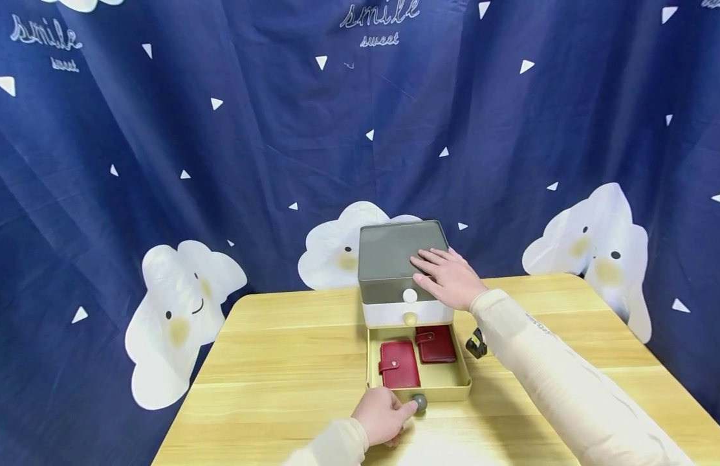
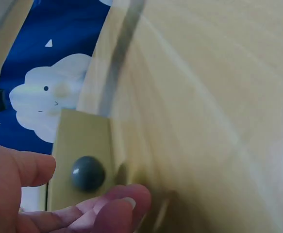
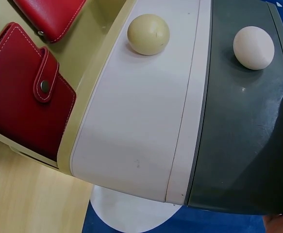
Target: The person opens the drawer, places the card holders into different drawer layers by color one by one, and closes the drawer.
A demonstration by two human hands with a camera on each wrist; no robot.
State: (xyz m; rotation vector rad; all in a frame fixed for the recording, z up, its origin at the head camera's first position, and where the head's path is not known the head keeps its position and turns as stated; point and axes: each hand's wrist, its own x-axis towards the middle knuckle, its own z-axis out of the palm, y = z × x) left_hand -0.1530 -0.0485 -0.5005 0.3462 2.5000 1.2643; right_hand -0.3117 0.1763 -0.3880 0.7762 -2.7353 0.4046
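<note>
A small drawer box has a grey top tier (image 1: 400,249), a white middle drawer (image 1: 389,315) and a yellow bottom drawer (image 1: 447,393), which is pulled out. Inside the bottom drawer lie a red wallet (image 1: 399,366) with a snap strap and a second red wallet (image 1: 436,345) behind it. My left hand (image 1: 380,416) is at the drawer's round grey knob (image 2: 88,173); in the left wrist view a gap shows between thumb and knob, the fingers lying on its other side. My right hand (image 1: 449,278) rests with spread fingers on the box's right top edge.
The box stands on a light wooden table (image 1: 290,362), towards its back edge. Behind the table hangs a blue curtain (image 1: 266,129) with white clouds and triangles. A black strap-like device (image 1: 476,343) shows under my right wrist.
</note>
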